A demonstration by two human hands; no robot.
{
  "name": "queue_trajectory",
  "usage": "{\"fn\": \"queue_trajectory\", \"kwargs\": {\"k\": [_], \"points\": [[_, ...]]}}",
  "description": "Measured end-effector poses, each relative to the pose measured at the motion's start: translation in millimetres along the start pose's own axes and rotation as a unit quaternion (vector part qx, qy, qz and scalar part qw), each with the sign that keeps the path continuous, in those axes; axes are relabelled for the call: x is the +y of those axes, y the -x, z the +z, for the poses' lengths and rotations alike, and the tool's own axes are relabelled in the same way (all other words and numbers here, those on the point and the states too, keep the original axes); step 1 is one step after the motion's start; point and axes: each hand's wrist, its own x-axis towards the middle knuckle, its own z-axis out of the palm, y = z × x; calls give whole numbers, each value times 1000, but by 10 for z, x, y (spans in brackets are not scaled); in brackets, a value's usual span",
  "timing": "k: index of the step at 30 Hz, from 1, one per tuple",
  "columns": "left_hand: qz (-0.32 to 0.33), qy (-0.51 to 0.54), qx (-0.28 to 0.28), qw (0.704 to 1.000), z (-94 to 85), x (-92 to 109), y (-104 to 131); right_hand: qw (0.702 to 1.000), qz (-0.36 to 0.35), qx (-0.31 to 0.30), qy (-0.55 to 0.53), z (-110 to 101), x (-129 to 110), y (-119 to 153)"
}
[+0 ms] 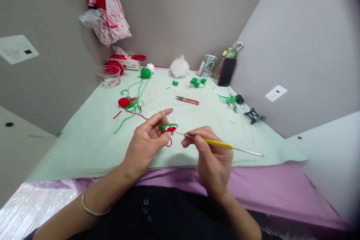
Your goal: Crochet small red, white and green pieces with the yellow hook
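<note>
Between the thumb and fingers of my left hand (147, 137) is a small crochet piece (170, 128) in red, white and green. Green yarn runs over the left fingers, and a red strand loops below the piece. My right hand (210, 153) grips a crochet hook (218, 143) by its yellow handle. The hook's thin metal tip reaches the edge of the crochet piece; whether it is inside a stitch I cannot tell. Its other metal end sticks out to the right. Strands lead back to a green yarn ball (145, 73), a red yarn ball (124, 102) and a white yarn ball (150, 68).
Orange thread snips (188, 100) lie beyond my hands. Behind are white stuffing (180, 66), small green pieces (198, 82), a clear tub (108, 77), a pen cup (207, 66) and a leaning phone (227, 72). Yarn scraps (230, 100) and a black stand (254, 116) are right.
</note>
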Motion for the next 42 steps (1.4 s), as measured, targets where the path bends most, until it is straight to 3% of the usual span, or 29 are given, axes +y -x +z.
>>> {"fn": "queue_trajectory", "kwargs": {"k": [9,11,15,20,30,38,42], "points": [[-24,-7,-17,1000,12,-2,-7,977,151,2,-154,-13,31,-143],[-43,-5,-34,998,7,-15,-5,981,133,-2,-143,-5,59,-142],[-60,-1,-64,996,-3,-30,3,1000,9,-1,-17,11,105,-120],[-75,43,-78,993,17,-15,15,993,-84,-8,88,16,137,-139],[-91,32,-43,994,52,12,32,998,-47,-12,26,2,150,-158],[-100,34,-39,994,70,21,-3,994,-83,1,71,18,113,-149],[-122,65,-39,990,75,48,7,997,-51,6,60,-1,99,-160]]}}
